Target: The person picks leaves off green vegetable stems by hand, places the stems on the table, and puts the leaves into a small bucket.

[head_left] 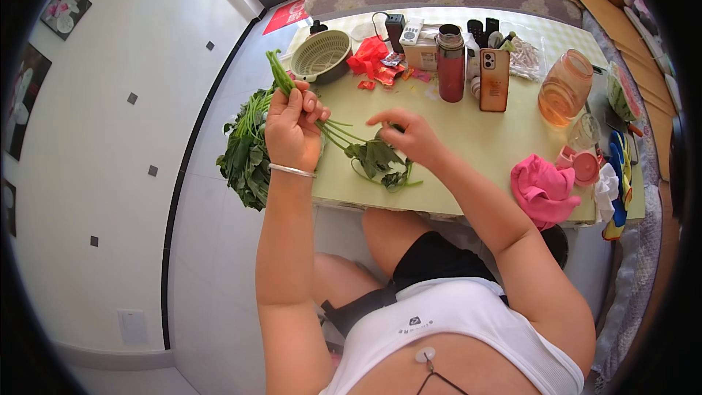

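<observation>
My left hand (291, 128), a bracelet at its wrist, is raised over the table's left edge. Its thumb and fingers pinch a small bunch of green stems (279, 72) that stick up above the fingertips. A few leafy stalks (374, 157) lie on the table between my hands; whether they join the held stems is hidden by my palm. Above these leaves hovers my right hand (411, 136), its index finger stretched out and apart from the thumb, holding nothing I can see. A large heap of leafy greens (247, 153) sits left of my left hand at the table's edge.
Beyond my hands stand a colander (322, 57), red plastic bag (369, 55), red thermos (450, 66) and upright phone (493, 82). To the right are a jar of amber liquid (563, 91), pink cloth (542, 190), pink lid (583, 167) and watermelon piece (623, 93).
</observation>
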Demonstrator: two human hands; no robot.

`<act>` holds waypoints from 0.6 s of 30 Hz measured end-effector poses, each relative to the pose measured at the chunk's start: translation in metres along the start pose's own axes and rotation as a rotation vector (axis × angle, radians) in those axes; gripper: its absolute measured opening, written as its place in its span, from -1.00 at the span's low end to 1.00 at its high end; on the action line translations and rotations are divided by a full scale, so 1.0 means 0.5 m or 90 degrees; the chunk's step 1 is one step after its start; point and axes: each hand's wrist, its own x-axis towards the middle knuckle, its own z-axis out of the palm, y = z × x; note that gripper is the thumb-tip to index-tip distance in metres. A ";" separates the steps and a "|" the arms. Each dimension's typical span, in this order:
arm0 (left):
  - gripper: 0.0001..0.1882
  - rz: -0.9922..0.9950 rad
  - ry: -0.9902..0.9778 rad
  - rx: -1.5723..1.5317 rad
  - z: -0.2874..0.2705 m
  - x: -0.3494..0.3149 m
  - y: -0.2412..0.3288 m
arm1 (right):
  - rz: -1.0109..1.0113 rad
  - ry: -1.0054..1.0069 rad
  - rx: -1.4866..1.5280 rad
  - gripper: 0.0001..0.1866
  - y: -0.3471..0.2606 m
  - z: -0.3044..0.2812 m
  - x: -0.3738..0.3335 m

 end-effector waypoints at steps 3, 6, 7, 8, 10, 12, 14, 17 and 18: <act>-0.84 0.003 0.001 -0.013 0.012 0.001 -0.011 | -0.103 -0.062 -0.131 -0.87 -0.017 0.020 -0.023; -0.87 0.006 0.008 -0.034 0.014 -0.003 -0.014 | -0.074 0.028 -0.075 -0.88 -0.009 0.031 -0.026; -0.87 -0.003 0.010 -0.036 0.012 -0.006 -0.015 | -0.058 0.059 -0.084 -0.88 -0.009 0.034 -0.025; -0.87 -0.012 0.012 -0.039 0.011 -0.009 -0.018 | -0.041 0.091 -0.093 -0.89 -0.012 0.036 -0.022; -0.87 -0.020 0.022 -0.050 0.007 -0.015 -0.024 | 0.069 0.144 0.013 -0.89 -0.004 0.035 -0.018; -0.86 -0.015 0.037 -0.067 0.008 -0.017 -0.026 | 0.252 0.187 0.245 -0.87 0.027 0.031 -0.009; -0.86 0.032 0.023 -0.066 0.005 -0.011 0.000 | 0.269 0.195 0.379 -0.89 0.052 0.011 -0.011; -0.85 0.054 0.013 -0.053 0.012 -0.008 0.022 | 0.251 0.086 0.396 -0.82 0.047 0.011 -0.017; -0.85 0.051 0.012 -0.046 0.010 -0.008 0.024 | 0.189 0.055 0.310 -0.80 0.030 0.019 -0.020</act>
